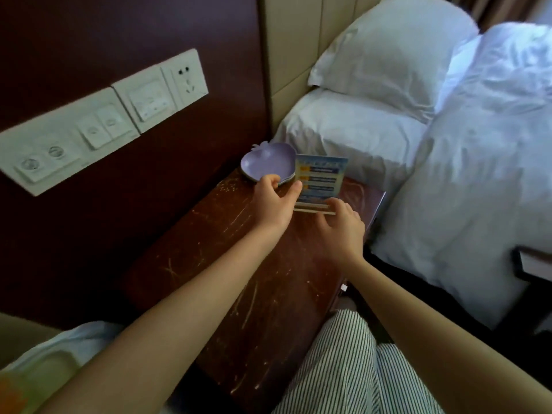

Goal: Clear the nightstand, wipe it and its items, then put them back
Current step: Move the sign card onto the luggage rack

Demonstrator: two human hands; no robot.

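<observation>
A scratched dark wooden nightstand (239,273) stands between the wall panel and the bed. At its far end lies a purple fruit-shaped dish (267,161). Beside it stands a blue and white printed card in a clear stand (321,180). My left hand (276,201) reaches between the two, fingers curled at the dish's near rim and thumb against the card's left edge. Whether it grips either one I cannot tell. My right hand (340,225) holds the base of the card stand with curled fingers.
A white panel of switches and sockets (98,121) runs along the dark wall on the left. The bed with white pillows (388,55) and duvet (478,174) lies on the right. A pale blue cloth (74,339) sits at bottom left. Striped trousers cover my leg in front.
</observation>
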